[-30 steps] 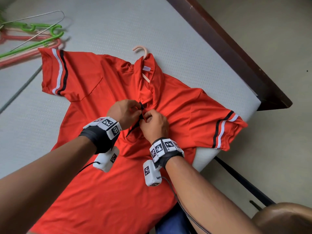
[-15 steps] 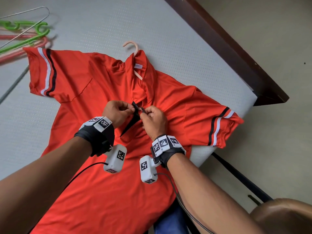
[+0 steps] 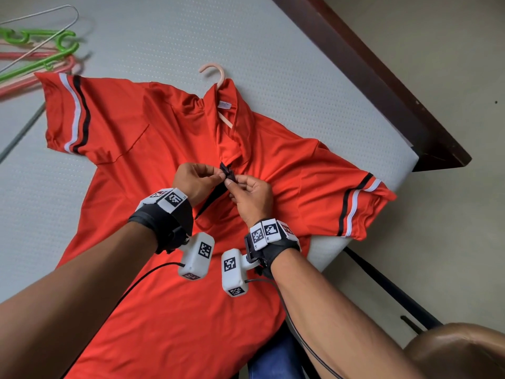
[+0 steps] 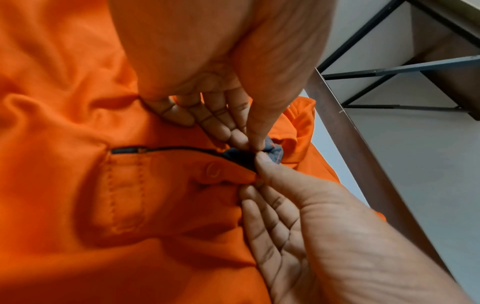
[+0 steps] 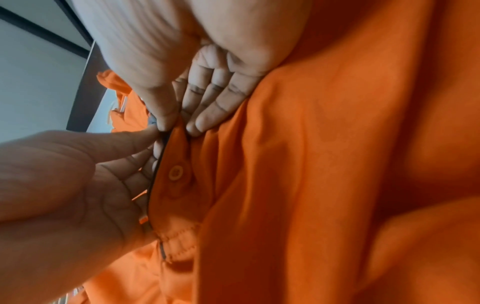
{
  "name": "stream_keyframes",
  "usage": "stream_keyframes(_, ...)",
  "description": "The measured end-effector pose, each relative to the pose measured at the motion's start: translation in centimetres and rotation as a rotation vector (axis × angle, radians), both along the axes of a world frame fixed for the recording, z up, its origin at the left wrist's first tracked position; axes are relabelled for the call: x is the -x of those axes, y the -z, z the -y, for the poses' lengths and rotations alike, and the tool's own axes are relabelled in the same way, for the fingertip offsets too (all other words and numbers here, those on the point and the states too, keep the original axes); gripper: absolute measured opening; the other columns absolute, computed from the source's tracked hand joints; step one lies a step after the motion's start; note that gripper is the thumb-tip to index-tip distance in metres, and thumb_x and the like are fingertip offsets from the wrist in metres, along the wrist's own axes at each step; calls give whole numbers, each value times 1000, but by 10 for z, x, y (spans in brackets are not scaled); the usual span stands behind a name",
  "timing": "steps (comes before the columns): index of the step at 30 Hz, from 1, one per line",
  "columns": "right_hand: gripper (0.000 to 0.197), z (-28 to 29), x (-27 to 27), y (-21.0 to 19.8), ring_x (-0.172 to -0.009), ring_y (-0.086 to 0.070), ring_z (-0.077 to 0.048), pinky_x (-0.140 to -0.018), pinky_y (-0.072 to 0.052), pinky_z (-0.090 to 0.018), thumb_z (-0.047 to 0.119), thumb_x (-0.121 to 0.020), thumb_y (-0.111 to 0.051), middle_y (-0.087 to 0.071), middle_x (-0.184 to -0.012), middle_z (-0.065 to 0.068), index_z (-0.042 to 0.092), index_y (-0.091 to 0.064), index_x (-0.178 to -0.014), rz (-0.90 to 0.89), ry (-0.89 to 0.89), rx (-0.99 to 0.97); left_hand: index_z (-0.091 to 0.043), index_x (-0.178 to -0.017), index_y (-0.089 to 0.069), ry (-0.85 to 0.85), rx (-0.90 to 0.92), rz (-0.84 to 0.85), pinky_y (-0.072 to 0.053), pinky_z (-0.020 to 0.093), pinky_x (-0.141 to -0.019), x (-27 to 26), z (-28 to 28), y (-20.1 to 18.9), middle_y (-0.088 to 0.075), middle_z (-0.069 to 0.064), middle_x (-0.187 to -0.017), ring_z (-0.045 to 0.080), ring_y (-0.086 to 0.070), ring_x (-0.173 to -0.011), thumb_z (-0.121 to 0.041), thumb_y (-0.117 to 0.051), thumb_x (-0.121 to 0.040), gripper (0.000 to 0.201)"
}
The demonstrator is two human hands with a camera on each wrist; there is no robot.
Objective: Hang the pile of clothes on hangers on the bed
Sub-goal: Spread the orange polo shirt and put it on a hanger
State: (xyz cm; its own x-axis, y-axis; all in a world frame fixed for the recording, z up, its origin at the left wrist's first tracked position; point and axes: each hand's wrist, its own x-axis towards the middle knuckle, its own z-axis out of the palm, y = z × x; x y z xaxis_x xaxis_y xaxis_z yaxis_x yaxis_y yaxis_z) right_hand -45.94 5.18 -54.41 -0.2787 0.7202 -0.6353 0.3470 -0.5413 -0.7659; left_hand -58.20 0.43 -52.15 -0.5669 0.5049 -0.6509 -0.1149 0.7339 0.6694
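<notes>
An orange-red polo shirt [image 3: 169,269] is laid flat, front up, on the bed [image 3: 246,45]; its fabric is smooth and slightly glossy, with soft creases gathered toward the placket. White and black stripes are seen on both sleeve ends. A pale pink plastic hanger [image 3: 214,73] is seated inside the collar, its curved hook protruding past the neckline onto the mattress, whose cover is grey-white with a fine dotted texture. The right sleeve is draped over the mattress corner, beside a dark wooden bed frame [image 3: 377,86].

The top of the dark-lined placket [image 3: 228,175] is pinched from either side: by the left hand [image 3: 195,179] between thumb and forefinger, and by the right hand [image 3: 252,195] likewise, the fingertips of the two hands nearly touching. The remaining fingers of both hands are loosely curled.

Head view only: a loose bundle of spare hangers [image 3: 35,56] at the far left of the bed, green and pink plastic plus one thin bare-wire hanger, partly overlapped by the shirt's left sleeve.

Left wrist view only: the stitched rectangular base of the placket and one round orange button [image 4: 211,170], flat and matching the cloth, just beside the pinch. The dark grey inner lining is seen bunched between the two thumbs.

Right wrist view: the same button [image 5: 176,171] is recorded beside the dark placket edge, with deep lengthwise folds in the cloth to its right.
</notes>
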Motion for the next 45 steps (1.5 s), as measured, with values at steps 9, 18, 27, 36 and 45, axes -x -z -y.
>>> stream_keyframes(9, 33, 6, 4, 3, -71, -70, -12, -79, -61, -48, 35, -74, -78, -78, -83, -2, 15, -79, -100, 22, -8, -27, -22, -75, -74, 38, 22, 15, -43, 15, -54, 5, 1, 0, -66, -11, -58, -3, -52, -48, -19, -73, -88, 13)
stream_keyframes(18, 15, -17, -6, -5, -60, -65, -11, -59, -54, -21, 12, -95, -62, -69, -76, -6, 9, -73, -85, -124, -2, 281, -20, -76, -73, -34, -33, 32, -47, 16, -54, -2, -1, -1, -67, -13, -55, -3, -56, -48, -16, -71, -89, 14)
stream_keyframes(27, 5, -12, -2, -3, -59, -65, -8, -57, -52, -19, 13, -86, -78, -72, -68, 2, 17, -77, -83, -92, 2, 206, -22, -74, -76, -60, -65, 111, -51, 28, -66, 0, 4, -4, -70, -2, -64, 14, -58, -62, -16, -74, -87, 15)
stream_keyframes(36, 18, -4, 2, 0, -62, -65, -14, -63, -52, -25, 1, -83, -76, -71, -68, -7, 17, -73, -75, -85, 12, 123, -14, -82, -74, -39, -99, 180, -52, 21, -58, -1, 6, -12, -69, 8, -73, 14, -59, -60, -13, -78, -82, 4)
stream_keyframes(45, 8, -8, -2, -3, -53, -58, 0, -53, -46, -12, 6, -88, -74, -67, -64, 2, 11, -73, -82, -138, -43, 129, -12, -77, -67, -128, -95, 139, -43, 14, -46, -5, 5, -4, -61, -4, -54, 2, -50, -45, -8, -65, -93, 16)
